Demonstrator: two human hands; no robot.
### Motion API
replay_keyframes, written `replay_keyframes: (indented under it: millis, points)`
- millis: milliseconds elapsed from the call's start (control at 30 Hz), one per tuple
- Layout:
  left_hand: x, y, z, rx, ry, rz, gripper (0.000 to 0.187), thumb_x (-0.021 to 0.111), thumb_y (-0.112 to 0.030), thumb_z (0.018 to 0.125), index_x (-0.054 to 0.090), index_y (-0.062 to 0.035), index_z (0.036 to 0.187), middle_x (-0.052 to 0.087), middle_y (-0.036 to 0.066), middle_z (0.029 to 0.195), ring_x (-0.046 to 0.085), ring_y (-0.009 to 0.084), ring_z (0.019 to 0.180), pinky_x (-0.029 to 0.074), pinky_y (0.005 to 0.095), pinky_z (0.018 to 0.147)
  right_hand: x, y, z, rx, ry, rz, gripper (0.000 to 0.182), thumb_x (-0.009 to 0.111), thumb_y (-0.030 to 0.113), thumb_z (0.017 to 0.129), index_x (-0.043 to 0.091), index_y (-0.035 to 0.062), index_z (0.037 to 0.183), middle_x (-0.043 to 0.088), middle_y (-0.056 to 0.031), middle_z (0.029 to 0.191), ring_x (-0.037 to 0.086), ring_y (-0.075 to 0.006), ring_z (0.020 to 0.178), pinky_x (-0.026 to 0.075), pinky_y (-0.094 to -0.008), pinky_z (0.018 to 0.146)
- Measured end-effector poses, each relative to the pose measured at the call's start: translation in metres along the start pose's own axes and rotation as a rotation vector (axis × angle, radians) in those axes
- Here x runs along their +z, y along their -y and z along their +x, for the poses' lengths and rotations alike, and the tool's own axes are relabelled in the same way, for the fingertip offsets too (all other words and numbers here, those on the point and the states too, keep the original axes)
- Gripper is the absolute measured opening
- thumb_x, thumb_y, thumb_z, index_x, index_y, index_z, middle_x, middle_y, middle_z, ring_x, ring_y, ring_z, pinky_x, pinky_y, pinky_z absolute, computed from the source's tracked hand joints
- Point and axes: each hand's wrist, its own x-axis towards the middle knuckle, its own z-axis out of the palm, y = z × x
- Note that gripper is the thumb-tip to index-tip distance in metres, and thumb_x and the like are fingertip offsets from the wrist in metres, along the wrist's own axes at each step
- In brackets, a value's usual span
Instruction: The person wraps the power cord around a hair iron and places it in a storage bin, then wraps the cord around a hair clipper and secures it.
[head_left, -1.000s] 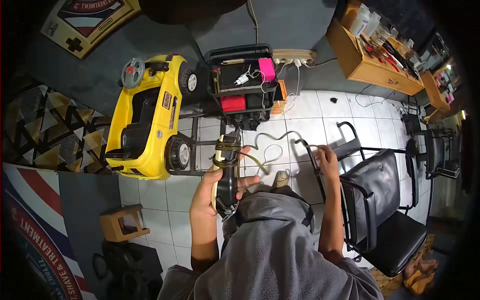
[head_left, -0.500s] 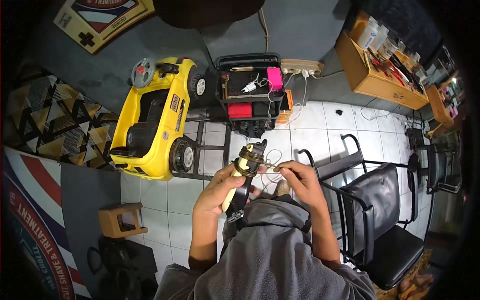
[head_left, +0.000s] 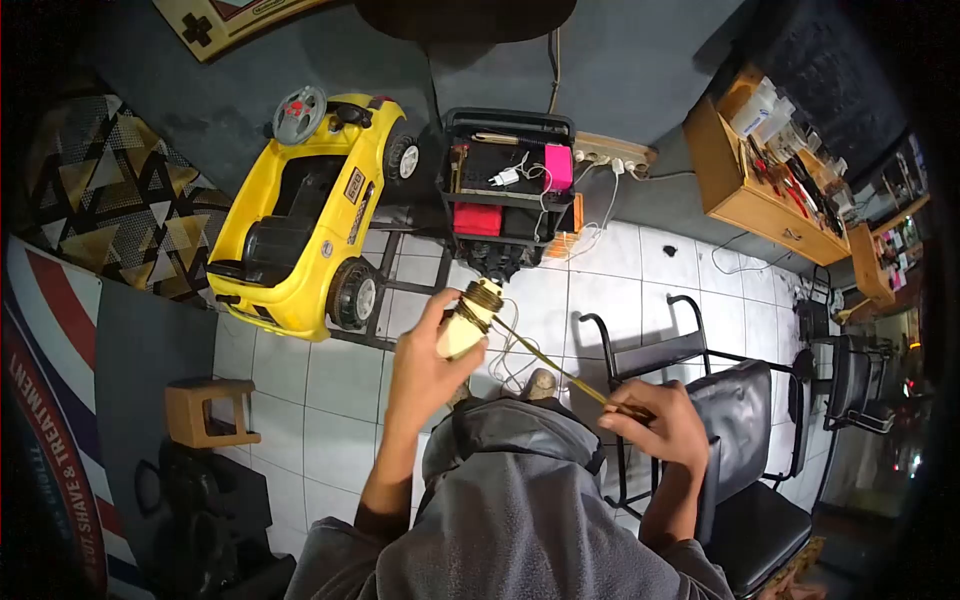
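My left hand is closed around a cream and black hair clipper, held in front of my lap. Several turns of a brownish cord are wrapped around one end of the clipper. From there the cord runs taut down to the right. Its other end is pinched in my right hand, which is out in front of the black chair. The clipper's blade end is hidden behind my left hand.
A black trolley with a white charger and a pink box stands ahead. Left of it is a yellow toy car. A black armchair is close on my right, and a wooden drawer unit is on the right wall.
My right hand has moved right and down, drawing out a longer stretch of cord. The clipper has turned in my left hand, and the view has shifted slightly.
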Motion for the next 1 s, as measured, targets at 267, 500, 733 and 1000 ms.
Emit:
replay_keyframes:
  millis: [267,500,733,1000]
  points:
    - [0.0,-0.008,-0.005,0.059,0.46,0.295,0.057,0.076,-0.016,0.068,0.058,-0.0049,0.121,0.068,0.018,0.085,0.069,0.0291,0.079,0.052,0.0333,0.071,-0.011,0.047,0.034,-0.41,-0.248,-0.045,0.011,0.07,0.012,0.083,0.07,0.0017,0.081,0.066,-0.0097,0.067,0.063,-0.0167,0.052,0.047,-0.0256,0.051]
    - [0.013,-0.019,-0.016,0.168,0.896,0.093,0.054,0.077,-0.021,0.068,0.062,-0.0015,0.116,0.067,0.016,0.079,0.067,0.0277,0.069,0.051,0.0338,0.066,0.005,0.028,0.107,-0.091,-0.367,-0.072,0.025,0.069,0.023,0.087,0.069,-0.0001,0.08,0.063,-0.0086,0.057,0.06,-0.0133,0.049,0.043,-0.0271,0.047]
    - [0.007,-0.027,-0.023,0.069,0.647,-0.094,0.068,0.083,-0.016,0.065,0.053,-0.0023,0.125,0.069,0.013,0.104,0.07,0.0244,0.089,0.053,0.0314,0.079,0.049,-0.082,0.123,-0.063,0.324,0.193,0.024,0.066,0.023,0.09,0.07,0.0004,0.081,0.065,-0.0041,0.066,0.056,-0.0088,0.063,0.046,-0.026,0.061]
    - [0.009,-0.023,-0.012,0.226,0.684,-0.066,0.059,0.081,-0.008,0.068,0.057,-0.0007,0.121,0.068,0.012,0.103,0.068,0.017,0.091,0.051,0.0251,0.081,0.065,-0.097,0.077,-0.331,0.194,0.521,0.046,0.064,-0.005,0.072,0.058,-0.0014,0.117,0.061,-0.0121,0.117,0.058,-0.0214,0.111,0.042,-0.0323,0.099]
